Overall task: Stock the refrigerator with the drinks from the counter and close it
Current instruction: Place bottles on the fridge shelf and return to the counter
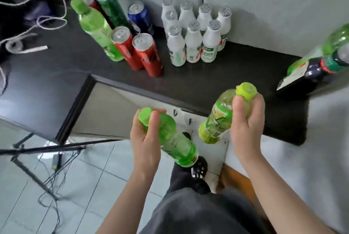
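My left hand (145, 139) grips a bright green bottle (173, 143) near its cap, below the counter's front edge. My right hand (247, 120) holds a paler green bottle (217, 122) by its neck, cap up. On the black counter (207, 82) stand another green bottle (96, 29), red cans (139, 50), a blue can (139, 16), a tall green can (111, 8) and several white bottles (194, 33). At the far right stand a dark bottle (321, 71) and a green bottle (338, 39). The refrigerator's open door (43, 97) is black and swung out at the left.
White cords (37, 24) lie on the dark surface at the upper left. A tripod's black legs (37, 158) and loose cables cross the tiled floor at the lower left. My dark trousers and shoe (198, 169) fill the bottom middle. Grey wall panels back the counter.
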`<act>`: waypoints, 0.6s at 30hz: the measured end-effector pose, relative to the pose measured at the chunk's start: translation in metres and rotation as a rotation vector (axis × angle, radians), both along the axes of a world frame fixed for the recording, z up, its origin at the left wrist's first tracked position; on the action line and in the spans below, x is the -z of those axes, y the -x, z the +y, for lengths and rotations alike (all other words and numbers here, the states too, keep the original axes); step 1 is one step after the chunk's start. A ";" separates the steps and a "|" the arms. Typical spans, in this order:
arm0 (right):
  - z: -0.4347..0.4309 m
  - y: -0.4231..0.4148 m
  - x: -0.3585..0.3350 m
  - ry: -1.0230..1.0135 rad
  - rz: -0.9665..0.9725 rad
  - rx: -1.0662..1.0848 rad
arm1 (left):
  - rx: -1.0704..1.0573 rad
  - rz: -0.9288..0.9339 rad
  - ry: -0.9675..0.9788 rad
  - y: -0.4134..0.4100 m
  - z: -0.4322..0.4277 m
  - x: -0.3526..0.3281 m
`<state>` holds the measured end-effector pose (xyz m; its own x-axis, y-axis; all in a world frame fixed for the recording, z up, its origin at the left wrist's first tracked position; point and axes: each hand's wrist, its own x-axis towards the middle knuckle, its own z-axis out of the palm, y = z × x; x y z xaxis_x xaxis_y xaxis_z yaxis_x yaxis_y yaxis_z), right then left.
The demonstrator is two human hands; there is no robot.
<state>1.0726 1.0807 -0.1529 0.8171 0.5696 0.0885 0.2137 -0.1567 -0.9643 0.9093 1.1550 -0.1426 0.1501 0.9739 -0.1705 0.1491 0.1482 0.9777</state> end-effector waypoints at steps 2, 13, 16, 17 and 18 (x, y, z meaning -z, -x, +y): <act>0.009 0.019 0.004 0.015 0.006 -0.127 | -0.076 0.042 0.026 0.031 -0.013 0.003; 0.008 0.159 0.016 0.126 0.091 -0.777 | -0.644 0.050 0.080 0.179 -0.075 0.006; 0.001 0.200 0.016 0.156 0.050 -0.908 | -0.708 0.042 0.071 0.216 -0.095 0.002; -0.001 0.215 0.015 0.160 0.032 -0.944 | -0.724 0.027 0.065 0.229 -0.103 0.002; -0.004 0.231 0.013 0.161 0.017 -0.979 | -0.741 0.011 0.058 0.243 -0.111 0.001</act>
